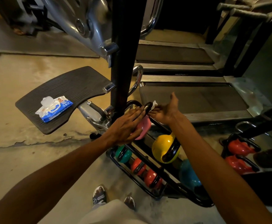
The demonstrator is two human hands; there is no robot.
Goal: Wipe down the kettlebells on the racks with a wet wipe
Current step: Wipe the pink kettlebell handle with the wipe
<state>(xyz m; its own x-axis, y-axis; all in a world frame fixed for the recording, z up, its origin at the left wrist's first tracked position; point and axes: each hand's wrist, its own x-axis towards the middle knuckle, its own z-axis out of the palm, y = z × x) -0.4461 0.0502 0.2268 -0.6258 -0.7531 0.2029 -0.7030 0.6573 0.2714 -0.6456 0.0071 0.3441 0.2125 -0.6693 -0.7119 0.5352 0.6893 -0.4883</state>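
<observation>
Pink kettlebell (pixel 144 127) half under left hand (pixel 125 125)

A single wide-angle head view looks steeply down and forward from a standing person's height. Both forearms reach in from the near corners toward mid-frame, close to the lens. The floor (pixel 19 159) fills the left, the kettlebell rack (pixel 148 189) sits near and right of centre, and treadmills (pixel 188 101) lie far right. Edges bow outward.
</observation>
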